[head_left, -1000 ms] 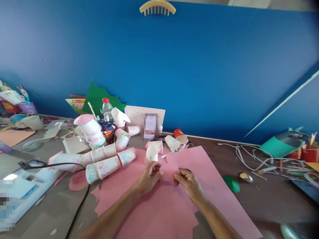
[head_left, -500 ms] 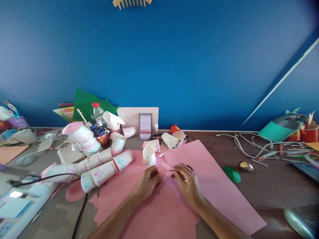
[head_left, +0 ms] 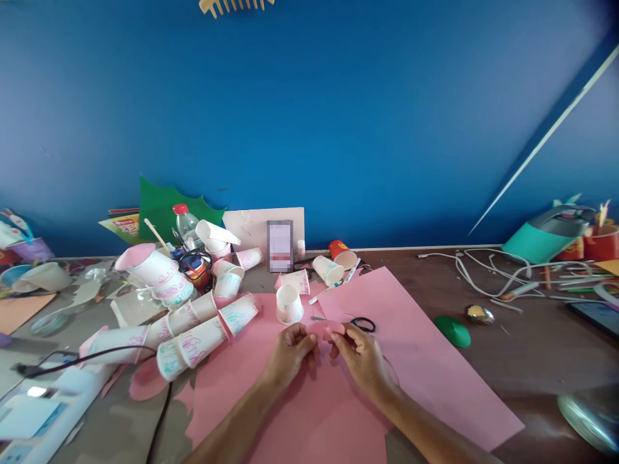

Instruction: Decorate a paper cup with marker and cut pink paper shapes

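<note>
Between my two hands is a small curved piece of pink paper (head_left: 325, 330), lifted over pink sheets (head_left: 314, 412). My left hand (head_left: 291, 351) pinches its left end between thumb and fingers. On the other end, the fingers of my right hand (head_left: 360, 357) are closed. Just beyond the hands lies a pair of scissors (head_left: 363, 324), its black handle loop showing at right and a blade tip at left; the paper hides the middle. A white paper cup (head_left: 289, 305) stands upright behind my left hand.
Decorated paper cups (head_left: 198, 341) lie in rows at left, near a power strip (head_left: 36, 412) and black cable. A phone (head_left: 280, 246) leans at the back. White cables (head_left: 483, 277), a green paper cone (head_left: 452, 330) and a foil-like item (head_left: 480, 314) are at right.
The pink paper is now spread between both hands, its curved edge facing away. My right hand has shifted slightly, uncovering the scissors. The view has shifted a little.
</note>
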`<move>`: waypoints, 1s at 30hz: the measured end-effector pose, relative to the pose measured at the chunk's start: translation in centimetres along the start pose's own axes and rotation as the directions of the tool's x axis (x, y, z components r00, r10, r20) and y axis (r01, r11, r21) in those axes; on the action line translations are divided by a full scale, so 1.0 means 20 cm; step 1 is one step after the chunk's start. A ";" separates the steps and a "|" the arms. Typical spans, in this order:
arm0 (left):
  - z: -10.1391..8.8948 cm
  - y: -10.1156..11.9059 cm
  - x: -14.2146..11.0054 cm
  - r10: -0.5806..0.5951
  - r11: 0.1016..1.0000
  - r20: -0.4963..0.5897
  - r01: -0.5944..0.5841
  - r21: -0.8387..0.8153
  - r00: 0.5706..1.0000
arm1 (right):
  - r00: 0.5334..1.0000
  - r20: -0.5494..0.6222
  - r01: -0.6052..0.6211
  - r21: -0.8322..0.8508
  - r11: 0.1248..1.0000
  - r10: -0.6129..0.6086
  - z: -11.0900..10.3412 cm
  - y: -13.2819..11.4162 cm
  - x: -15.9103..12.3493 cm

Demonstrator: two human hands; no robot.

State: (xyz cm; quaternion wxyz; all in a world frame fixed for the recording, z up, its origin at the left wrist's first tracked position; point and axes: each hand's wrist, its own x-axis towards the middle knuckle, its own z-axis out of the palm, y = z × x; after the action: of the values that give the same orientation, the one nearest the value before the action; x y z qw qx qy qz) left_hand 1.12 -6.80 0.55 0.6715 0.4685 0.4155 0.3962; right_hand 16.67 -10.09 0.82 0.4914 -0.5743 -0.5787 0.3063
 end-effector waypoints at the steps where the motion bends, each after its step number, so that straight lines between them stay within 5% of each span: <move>1: 0.00 0.00 0.00 0.001 1.000 -0.007 -0.001 0.008 1.000 | 0.999 0.014 -0.032 0.034 0.999 0.031 0.00 -0.01 0.00; 17: 0.03 0.03 0.00 0.055 0.991 -0.046 -0.049 0.127 0.997 | 0.984 0.098 -0.173 0.379 0.909 0.147 0.03 -0.05 0.00; 24: 0.01 0.05 0.00 0.029 0.990 0.012 -0.031 0.136 0.999 | 0.973 0.162 -0.214 0.370 0.904 0.164 0.02 -0.06 0.00; 30: 0.01 0.02 0.00 0.039 0.982 0.014 -0.041 0.186 0.999 | 0.997 0.061 -0.064 0.170 0.983 0.054 0.01 -0.07 0.00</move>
State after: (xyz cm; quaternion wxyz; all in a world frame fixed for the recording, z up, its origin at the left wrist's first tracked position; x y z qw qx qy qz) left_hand 1.31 -6.84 1.02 0.6187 0.5395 0.4376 0.3669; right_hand 16.02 -10.20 2.14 0.5134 -0.5378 -0.5465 0.3854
